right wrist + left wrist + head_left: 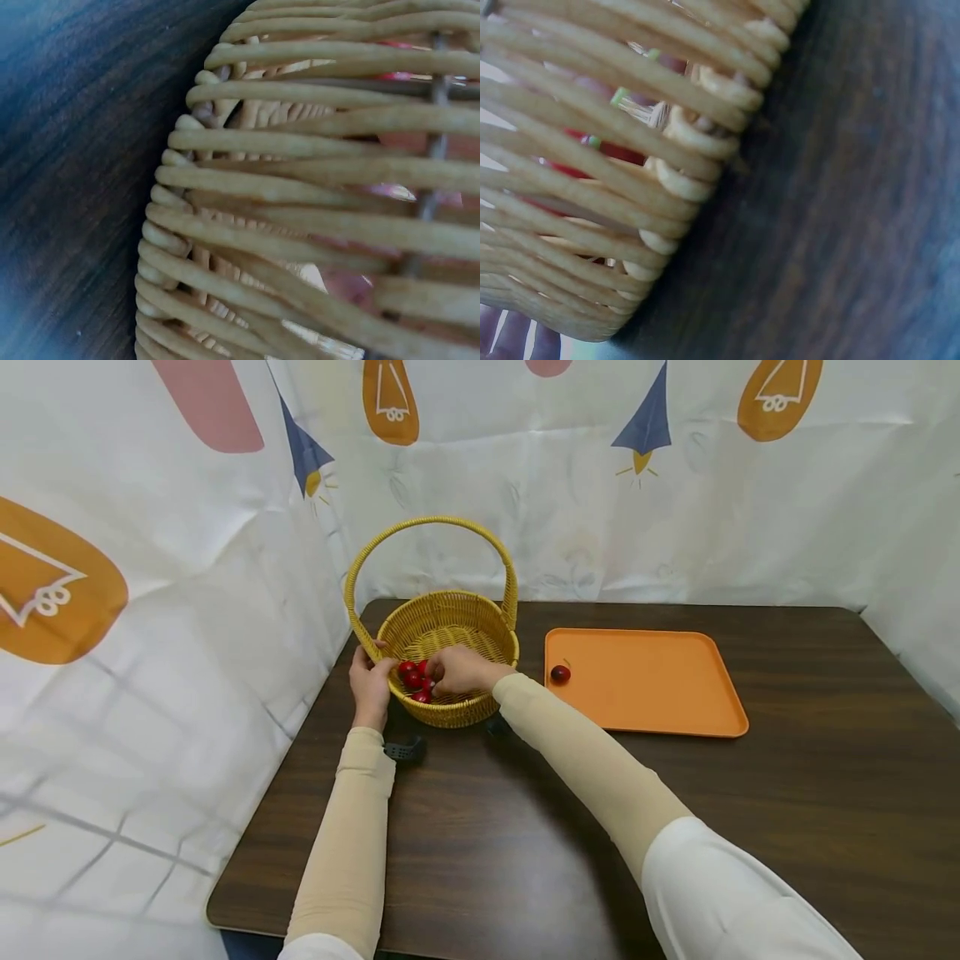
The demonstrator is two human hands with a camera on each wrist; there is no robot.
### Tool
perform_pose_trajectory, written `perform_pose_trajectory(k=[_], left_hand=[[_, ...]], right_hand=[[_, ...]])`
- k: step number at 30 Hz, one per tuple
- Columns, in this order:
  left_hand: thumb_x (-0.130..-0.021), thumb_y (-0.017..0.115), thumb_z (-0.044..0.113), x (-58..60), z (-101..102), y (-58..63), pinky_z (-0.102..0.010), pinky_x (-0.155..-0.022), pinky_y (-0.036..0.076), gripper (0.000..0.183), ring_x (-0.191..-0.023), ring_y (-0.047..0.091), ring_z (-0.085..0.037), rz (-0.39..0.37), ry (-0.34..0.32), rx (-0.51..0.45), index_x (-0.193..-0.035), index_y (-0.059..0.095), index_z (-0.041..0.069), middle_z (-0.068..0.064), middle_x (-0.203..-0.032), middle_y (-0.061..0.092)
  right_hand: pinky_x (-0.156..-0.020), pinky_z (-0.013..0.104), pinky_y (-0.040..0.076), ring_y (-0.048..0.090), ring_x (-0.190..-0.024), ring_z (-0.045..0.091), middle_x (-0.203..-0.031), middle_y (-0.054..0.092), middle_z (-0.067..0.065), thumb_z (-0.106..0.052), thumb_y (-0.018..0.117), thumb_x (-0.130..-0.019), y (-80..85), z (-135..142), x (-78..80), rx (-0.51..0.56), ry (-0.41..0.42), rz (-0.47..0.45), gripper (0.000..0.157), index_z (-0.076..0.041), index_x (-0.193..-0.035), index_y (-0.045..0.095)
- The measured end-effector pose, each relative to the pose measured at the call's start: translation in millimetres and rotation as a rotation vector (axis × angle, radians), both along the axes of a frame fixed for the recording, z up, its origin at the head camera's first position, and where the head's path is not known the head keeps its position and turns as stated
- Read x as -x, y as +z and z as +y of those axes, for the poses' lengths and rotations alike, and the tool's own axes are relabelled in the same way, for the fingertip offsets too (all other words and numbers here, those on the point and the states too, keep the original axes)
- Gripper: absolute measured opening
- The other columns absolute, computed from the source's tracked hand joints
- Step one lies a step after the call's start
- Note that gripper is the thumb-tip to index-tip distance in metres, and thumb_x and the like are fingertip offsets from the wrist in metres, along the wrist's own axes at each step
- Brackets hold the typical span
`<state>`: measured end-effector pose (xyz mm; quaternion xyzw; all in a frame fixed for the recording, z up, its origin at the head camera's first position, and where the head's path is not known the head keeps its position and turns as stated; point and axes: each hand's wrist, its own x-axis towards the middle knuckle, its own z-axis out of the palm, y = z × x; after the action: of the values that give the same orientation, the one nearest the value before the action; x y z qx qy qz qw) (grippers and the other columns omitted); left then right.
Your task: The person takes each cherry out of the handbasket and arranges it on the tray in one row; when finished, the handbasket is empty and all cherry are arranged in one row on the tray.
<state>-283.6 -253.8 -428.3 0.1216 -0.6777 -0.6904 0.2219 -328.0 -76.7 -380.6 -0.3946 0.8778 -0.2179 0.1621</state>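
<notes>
A yellow wicker basket (450, 714) with a tall arched handle stands at the back left of the table. My left hand (371, 689) grips its rim at the left foot of the handle. Several shiny red cherries (412, 679) lie together inside, on the left of the basket floor. My right hand (465, 670) reaches in over the right rim with bent fingers, fingertips right at the cherries; I cannot tell whether a cherry is between them. Both wrist views look at the woven wall from close by, with red showing through its gaps.
To the right of the basket lies an orange tray (645, 681), with one dark red cherry (560, 674) with a stem near its left edge. The dark wooden table (465, 843) ends at a white patterned curtain (570, 510) behind and on the left.
</notes>
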Motion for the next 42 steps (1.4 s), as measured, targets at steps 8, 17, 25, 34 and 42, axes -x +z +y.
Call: perform_pose_trajectory(k=[8, 17, 25, 34, 42], left_hand=[[-0.088, 0.055, -0.003, 1.4, 4, 1.1, -0.031, -0.087, 0.044, 0.027, -0.11, 0.05, -0.027, 0.022, -0.003, -0.024, -0.112, 0.054, 0.01, -0.014, -0.127, 0.05], [-0.089, 0.055, -0.002, 0.4, 5, -1.1, -0.032, -0.089, 0.044, 0.027, -0.114, 0.05, -0.027, 0.003, -0.008, -0.03, -0.112, 0.054, 0.011, -0.013, -0.128, 0.049], [-0.09, 0.055, -0.001, -0.7, 2, -4.2, -0.032, -0.087, 0.043, 0.026, -0.105, 0.051, -0.022, -0.018, 0.013, -0.008, -0.112, 0.054, 0.012, -0.014, -0.125, 0.051], [-0.09, 0.056, -0.001, 1.2, 0, -4.7, -0.034, -0.089, 0.044, 0.027, -0.103, 0.05, -0.02, -0.024, 0.002, -0.007, -0.113, 0.054, 0.013, -0.015, -0.127, 0.05], [-0.09, 0.055, -0.002, 2.2, 0, -1.5, -0.035, -0.09, 0.044, 0.027, -0.104, 0.05, -0.02, -0.019, 0.006, 0.004, -0.112, 0.054, 0.014, -0.013, -0.124, 0.05]], right_hand=[[-0.087, 0.028, 0.048, 0.06, -0.101, 0.016, -0.113, 0.065, 0.004, -0.014, 0.071, -0.088, -2.2, -1, 2.4, 0.016, 0.046, -0.024, 0.035, -0.009, -0.122, 0.063], [-0.086, 0.029, 0.05, 0.061, -0.104, 0.018, -0.116, 0.067, 0.006, -0.012, 0.072, -0.088, -1.9, 3, 1.0, 0.0, 0.087, -0.027, 0.039, -0.01, -0.126, 0.064], [-0.086, 0.03, 0.05, 0.06, -0.105, 0.017, -0.116, 0.066, 0.005, -0.02, 0.071, -0.089, 13.0, 22, -1.7, 0.016, 0.092, -0.051, 0.04, -0.012, -0.127, 0.063], [-0.087, 0.032, 0.05, 0.062, -0.103, 0.018, -0.119, 0.063, 0.005, -0.022, 0.067, -0.093, 23.3, 57, -9.3, 0.148, 0.082, -0.056, 0.043, -0.01, -0.133, 0.059], [-0.087, 0.031, 0.051, 0.065, -0.101, 0.016, -0.119, 0.062, 0.003, -0.016, 0.068, -0.092, 18.9, 84, -17.7, 0.332, -0.013, -0.106, 0.037, -0.012, -0.127, 0.06]])
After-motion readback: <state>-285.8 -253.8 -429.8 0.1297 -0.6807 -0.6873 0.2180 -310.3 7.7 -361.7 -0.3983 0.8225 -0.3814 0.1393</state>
